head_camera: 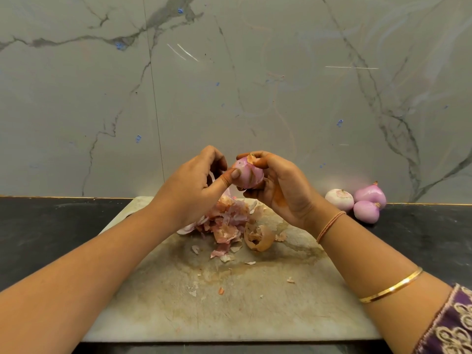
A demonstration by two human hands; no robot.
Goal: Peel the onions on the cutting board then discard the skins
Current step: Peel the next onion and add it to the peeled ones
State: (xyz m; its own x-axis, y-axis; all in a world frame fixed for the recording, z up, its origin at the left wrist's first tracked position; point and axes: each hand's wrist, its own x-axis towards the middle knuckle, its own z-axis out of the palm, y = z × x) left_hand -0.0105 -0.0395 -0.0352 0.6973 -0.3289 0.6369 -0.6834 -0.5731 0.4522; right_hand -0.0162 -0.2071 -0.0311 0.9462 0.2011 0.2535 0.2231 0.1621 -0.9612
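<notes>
Fingers (258, 163) of my right hand (283, 192) curl round a half-skinned red onion (246, 176) above the far end of the cutting board (255, 310), while my left hand (194, 185) pinches a loose strip of skin (212, 176) beside it. I judge this the last onion to peel; next, draw that strip down and clear. The board's near half offers room, the skin pile (227, 221) lies underneath, and three peeled onions (357, 204) sit off its far right edge.
</notes>
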